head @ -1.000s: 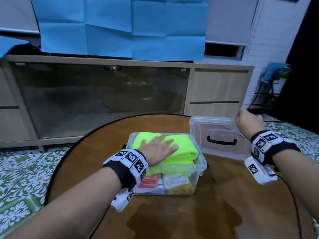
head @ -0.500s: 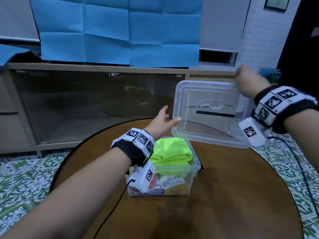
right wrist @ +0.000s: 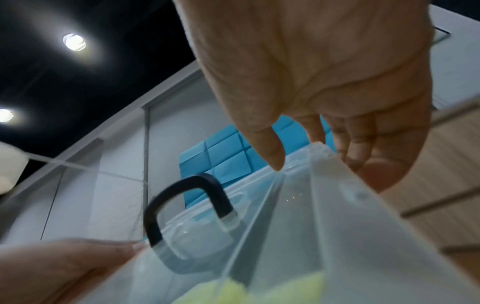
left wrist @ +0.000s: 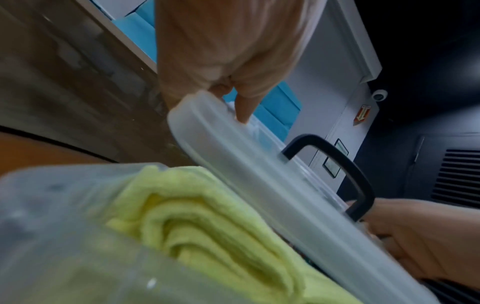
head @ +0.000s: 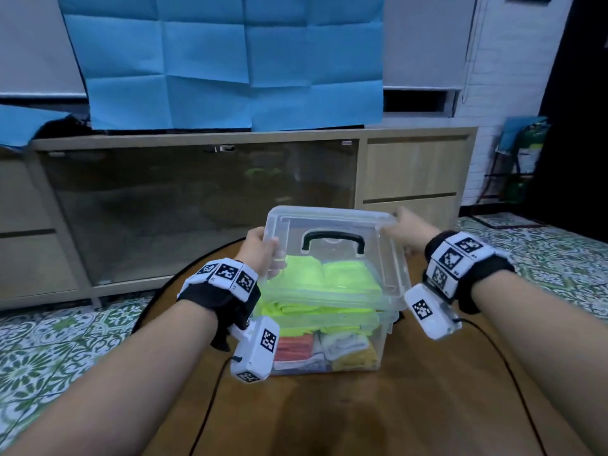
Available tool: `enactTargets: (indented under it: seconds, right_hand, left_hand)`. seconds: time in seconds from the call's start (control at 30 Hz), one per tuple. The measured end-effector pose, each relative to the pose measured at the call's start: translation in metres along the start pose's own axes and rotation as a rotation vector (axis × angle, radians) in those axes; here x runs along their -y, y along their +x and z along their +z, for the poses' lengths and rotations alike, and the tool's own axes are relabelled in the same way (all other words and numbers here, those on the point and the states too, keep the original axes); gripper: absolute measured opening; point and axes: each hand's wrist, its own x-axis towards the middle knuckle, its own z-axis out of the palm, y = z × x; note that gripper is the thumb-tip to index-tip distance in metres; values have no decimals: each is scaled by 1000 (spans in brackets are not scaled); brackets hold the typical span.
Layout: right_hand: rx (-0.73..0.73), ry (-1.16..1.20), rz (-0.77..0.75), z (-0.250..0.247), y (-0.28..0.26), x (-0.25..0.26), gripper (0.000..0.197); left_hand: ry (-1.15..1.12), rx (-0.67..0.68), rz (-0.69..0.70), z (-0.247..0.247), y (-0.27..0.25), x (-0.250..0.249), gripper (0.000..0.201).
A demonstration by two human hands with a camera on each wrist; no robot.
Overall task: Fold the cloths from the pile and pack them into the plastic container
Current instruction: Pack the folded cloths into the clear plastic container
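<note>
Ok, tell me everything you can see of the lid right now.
The lid is clear, slightly frosted plastic, rectangular with rounded corners and a raised rim, and has a black arched carry handle standing up at its centre. It sits tilted over the container, near edge down at the rim, far edge raised, not pressed shut. The left hand holds its far-left corner, the right hand its far-right corner. Folded neon-green cloths show through it.

Lid now over container
</note>
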Motion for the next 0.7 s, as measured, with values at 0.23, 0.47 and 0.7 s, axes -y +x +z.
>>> enactTargets:
  seconds: [0.23, 0.47, 0.7]
  right_hand:
    - [131, -88, 115, 40, -11, -22, 19]
    - [92, -149, 96, 50, -13, -28, 30]
    - [101, -412, 96, 66, -32, -21, 25]
  left_hand:
    - [424, -37, -156, -5, -5, 9, 21]
    - [792, -51, -145, -14, 1, 32, 34]
    - [875, -87, -180, -7, -6, 42, 39]
